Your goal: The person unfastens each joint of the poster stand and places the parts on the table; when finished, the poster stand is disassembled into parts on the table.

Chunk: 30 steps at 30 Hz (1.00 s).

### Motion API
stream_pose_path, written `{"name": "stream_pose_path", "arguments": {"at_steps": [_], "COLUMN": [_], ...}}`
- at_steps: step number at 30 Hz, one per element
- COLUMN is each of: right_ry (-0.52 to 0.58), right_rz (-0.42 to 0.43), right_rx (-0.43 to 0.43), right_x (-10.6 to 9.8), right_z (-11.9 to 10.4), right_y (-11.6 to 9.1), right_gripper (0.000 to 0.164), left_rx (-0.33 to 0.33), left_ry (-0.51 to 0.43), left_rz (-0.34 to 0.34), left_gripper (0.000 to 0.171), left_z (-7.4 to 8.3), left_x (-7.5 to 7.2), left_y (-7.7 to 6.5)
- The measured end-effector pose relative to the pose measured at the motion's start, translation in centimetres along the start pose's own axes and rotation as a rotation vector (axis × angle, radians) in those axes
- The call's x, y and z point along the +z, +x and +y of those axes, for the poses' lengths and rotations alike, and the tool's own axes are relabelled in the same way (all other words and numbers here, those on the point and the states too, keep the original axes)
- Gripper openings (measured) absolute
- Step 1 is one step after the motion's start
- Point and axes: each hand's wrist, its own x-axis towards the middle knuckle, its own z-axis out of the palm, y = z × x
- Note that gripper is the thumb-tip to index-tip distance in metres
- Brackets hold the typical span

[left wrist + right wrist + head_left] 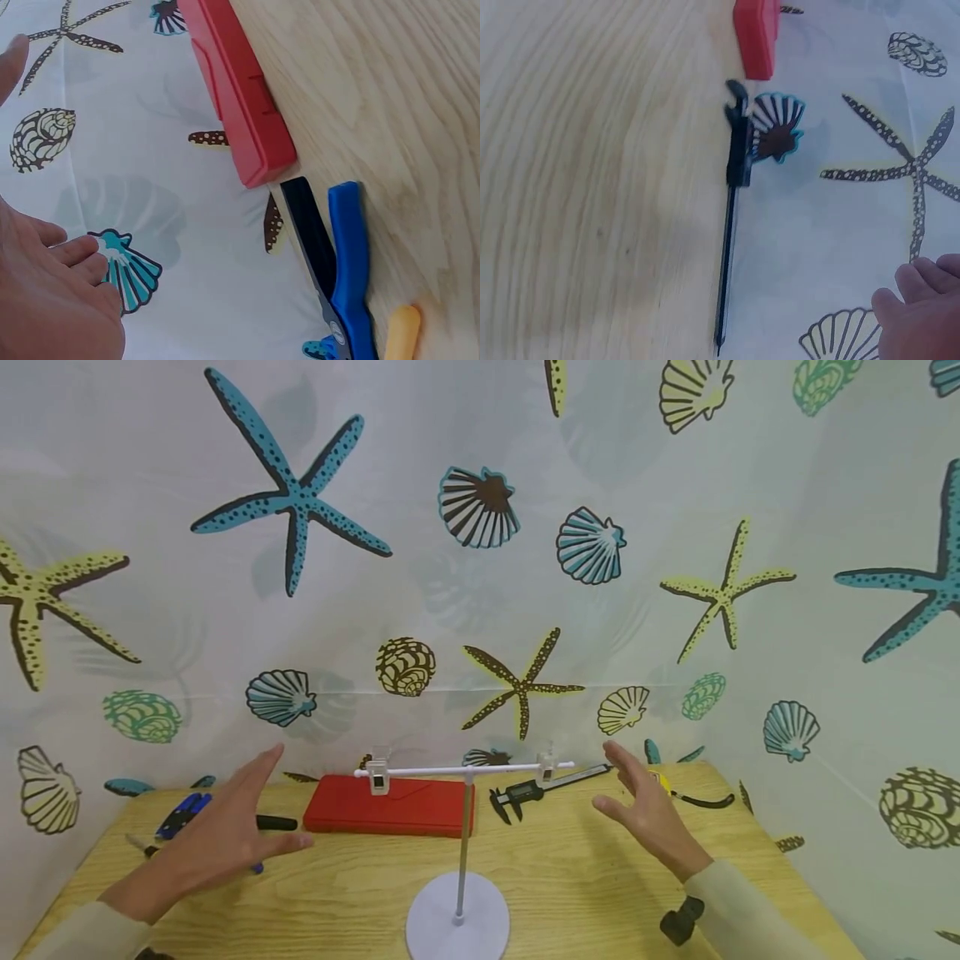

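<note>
Both hands are held up over the table with nothing in them. My left hand (pixel 217 835) is on the left side, thumb and fingers spread apart. My right hand (pixel 652 814) is on the right, its thumb also apart from the fingers. Between them stands a white T-shaped stand (pixel 463 843) with a round base (pixel 431 920) and a crossbar (pixel 435 771). A clear clip (pixel 378 779) hangs near the bar's left end and another clip (pixel 547 768) near its right end. In the left wrist view the left fingers (pixel 82 259) overlap the patterned cloth.
A red case (pixel 390 814) lies behind the stand, with a digital caliper (pixel 525 791) to its right. Blue-and-black-handled cutters (pixel 349 277) and an orange handle (pixel 403 330) lie at left. Beyond the right hand are something yellow (pixel 662 782) and a dark curved handle (pixel 705 801). Shell-patterned cloth (pixel 480 593) hangs behind.
</note>
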Motion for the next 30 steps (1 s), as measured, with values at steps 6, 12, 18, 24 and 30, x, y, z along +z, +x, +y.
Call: {"name": "stream_pose_path", "arguments": {"at_steps": [6,12,18,24,30], "right_ry": [0.218,0.385,0.485,0.536,0.631], "right_rz": [-0.039,-0.079,-0.105,-0.090,-0.117], "right_rx": [-0.015,-0.026,-0.061,-0.150,-0.184], "right_x": [0.4,1.0,2.0,2.9,3.9], "right_z": [-2.0,-4.4,-6.1,-7.7,-9.3], "right_y": [0.2,0.3,0.7,1.0,1.2], "right_gripper": [0.070,0.068,0.069,0.073,0.074], "left_rx": [0.017,0.039,0.074,0.095,0.146], "left_ry": [-0.021,-0.001,-0.051,-0.115,-0.152], "left_rz": [0.011,0.040,0.078,0.079,0.106], "left_gripper": [0.120,0.122,0.117,0.112,0.109], "left_z": [1.3,3.1,4.5,6.1,8.5], "left_x": [-0.8,-2.0,-3.1,-3.4,-3.9], "left_y": [0.0,0.1,0.1,-0.1,-0.2]}}
